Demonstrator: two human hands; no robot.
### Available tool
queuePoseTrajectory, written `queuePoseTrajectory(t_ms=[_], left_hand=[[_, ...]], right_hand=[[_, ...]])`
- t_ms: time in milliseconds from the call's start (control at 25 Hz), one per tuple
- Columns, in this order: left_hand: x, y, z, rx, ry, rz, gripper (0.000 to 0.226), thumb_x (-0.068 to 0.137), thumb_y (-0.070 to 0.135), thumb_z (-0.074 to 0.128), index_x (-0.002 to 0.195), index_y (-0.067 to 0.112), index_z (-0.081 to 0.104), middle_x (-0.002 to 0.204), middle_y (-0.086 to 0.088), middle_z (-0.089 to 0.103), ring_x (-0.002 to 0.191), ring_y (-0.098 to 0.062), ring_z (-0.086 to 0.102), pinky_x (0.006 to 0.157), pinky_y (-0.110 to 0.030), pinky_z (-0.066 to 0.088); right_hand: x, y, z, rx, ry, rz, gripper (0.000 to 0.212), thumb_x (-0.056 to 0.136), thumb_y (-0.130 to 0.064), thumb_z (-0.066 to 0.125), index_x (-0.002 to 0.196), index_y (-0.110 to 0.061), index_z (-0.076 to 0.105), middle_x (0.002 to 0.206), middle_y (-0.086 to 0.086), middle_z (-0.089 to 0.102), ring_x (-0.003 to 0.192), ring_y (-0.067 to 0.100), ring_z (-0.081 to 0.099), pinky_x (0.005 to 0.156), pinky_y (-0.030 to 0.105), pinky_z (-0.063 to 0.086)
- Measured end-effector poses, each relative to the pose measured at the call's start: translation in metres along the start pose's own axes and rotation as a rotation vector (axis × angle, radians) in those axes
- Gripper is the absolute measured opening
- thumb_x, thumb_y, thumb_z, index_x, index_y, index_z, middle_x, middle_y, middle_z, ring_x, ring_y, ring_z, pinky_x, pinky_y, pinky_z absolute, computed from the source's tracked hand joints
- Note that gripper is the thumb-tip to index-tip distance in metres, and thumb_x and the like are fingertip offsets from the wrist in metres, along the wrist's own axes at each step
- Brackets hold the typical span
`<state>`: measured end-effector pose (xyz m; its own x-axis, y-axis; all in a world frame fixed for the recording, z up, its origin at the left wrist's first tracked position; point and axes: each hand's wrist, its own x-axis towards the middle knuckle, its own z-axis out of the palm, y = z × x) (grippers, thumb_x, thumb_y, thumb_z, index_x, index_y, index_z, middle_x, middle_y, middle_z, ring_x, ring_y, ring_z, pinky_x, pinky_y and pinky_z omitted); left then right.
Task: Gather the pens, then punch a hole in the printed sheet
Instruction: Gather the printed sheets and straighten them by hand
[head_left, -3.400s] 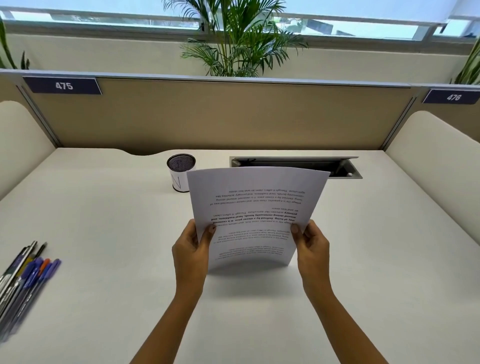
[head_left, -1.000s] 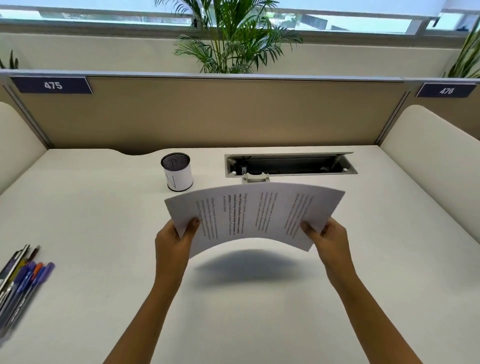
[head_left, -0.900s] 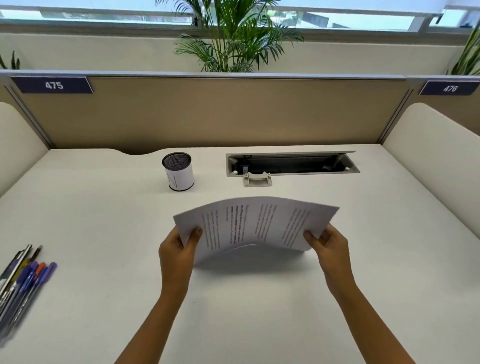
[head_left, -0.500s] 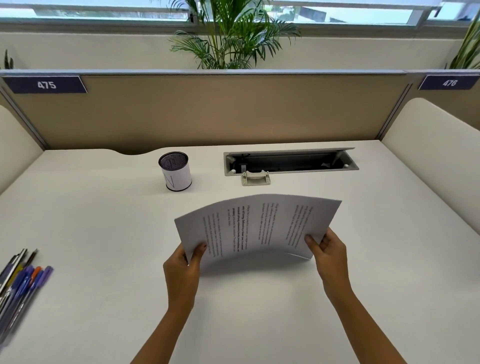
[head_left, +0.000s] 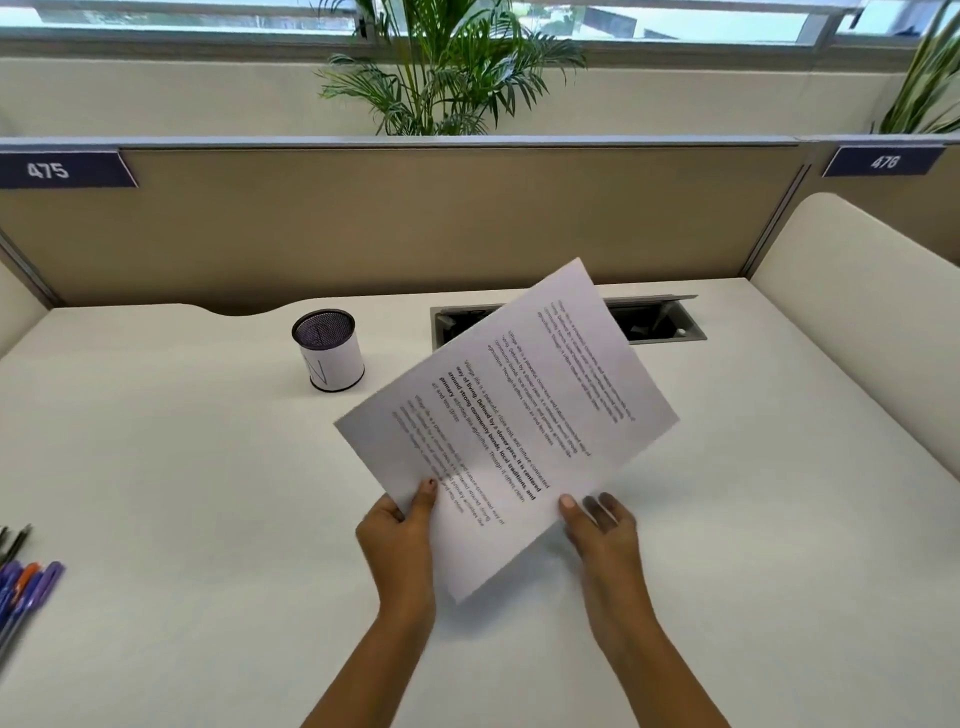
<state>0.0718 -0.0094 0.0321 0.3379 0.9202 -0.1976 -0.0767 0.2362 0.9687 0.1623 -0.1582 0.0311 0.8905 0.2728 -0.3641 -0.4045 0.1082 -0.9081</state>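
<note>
The printed sheet (head_left: 511, 415) is held above the desk middle, turned diagonally with its far corner pointing up and right. My left hand (head_left: 400, 535) pinches its lower left edge, thumb on top. My right hand (head_left: 597, 525) holds the lower right edge, thumb on the paper and fingers partly beneath. Several pens (head_left: 23, 587), blue, purple and orange among them, lie together at the desk's left edge, partly cut off by the frame. The sheet hides the small metal hole punch seen earlier in front of the cable slot.
A mesh pen cup (head_left: 328, 357) with a white paper wrap stands at the back, left of the sheet. An open cable slot (head_left: 660, 323) is sunk into the white desk (head_left: 208, 493) behind the sheet. Padded partitions close the back and sides.
The sheet was turned from upright and upside-down to sideways and bowed, and is now rotated diagonally and lifted. It now covers the punch. The pens did not move.
</note>
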Motion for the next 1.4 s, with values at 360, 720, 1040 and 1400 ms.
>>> queuePoseTrajectory(t_ms=[360,720,1040,1400], left_hand=[[-0.010,-0.018,0.067,0.056,-0.133,0.021,0.015,0.091,0.028,0.059,0.106,0.026,0.057,0.105,0.016,0.067,0.091,-0.005,0.067,0.068,-0.011,0.051],[0.117,-0.014,0.147,0.585,-0.226,0.459,0.035,0.097,0.002,0.036,0.121,0.011,0.060,0.139,-0.006,0.049,0.131,-0.020,0.041,0.104,-0.018,0.027],[0.174,-0.033,0.192,1.082,-0.577,0.624,0.054,0.089,-0.012,0.034,0.139,0.006,0.042,0.144,-0.016,0.040,0.144,-0.032,0.017,0.116,-0.044,0.017],[0.126,-0.035,0.122,0.837,-0.708,0.652,0.012,0.095,0.006,0.046,0.091,0.008,0.057,0.095,0.005,0.051,0.106,-0.016,0.047,0.100,-0.036,0.035]], right_hand=[[0.049,-0.028,0.002,-0.071,0.224,-0.216,0.025,0.092,-0.003,0.055,0.100,-0.025,0.062,0.100,-0.002,0.072,0.090,0.014,0.068,0.077,0.031,0.052],[0.122,-0.051,-0.053,-0.176,0.371,-0.243,0.023,0.091,-0.003,0.055,0.098,-0.023,0.063,0.094,-0.007,0.072,0.089,0.016,0.068,0.081,0.034,0.050],[0.155,-0.058,-0.068,-0.211,0.393,-0.260,0.024,0.091,-0.002,0.054,0.092,-0.025,0.063,0.092,-0.009,0.071,0.087,0.013,0.067,0.081,0.031,0.049],[0.132,-0.064,-0.076,-0.214,0.298,-0.220,0.025,0.092,0.000,0.053,0.110,-0.014,0.062,0.102,0.002,0.071,0.096,0.023,0.066,0.090,0.038,0.050]])
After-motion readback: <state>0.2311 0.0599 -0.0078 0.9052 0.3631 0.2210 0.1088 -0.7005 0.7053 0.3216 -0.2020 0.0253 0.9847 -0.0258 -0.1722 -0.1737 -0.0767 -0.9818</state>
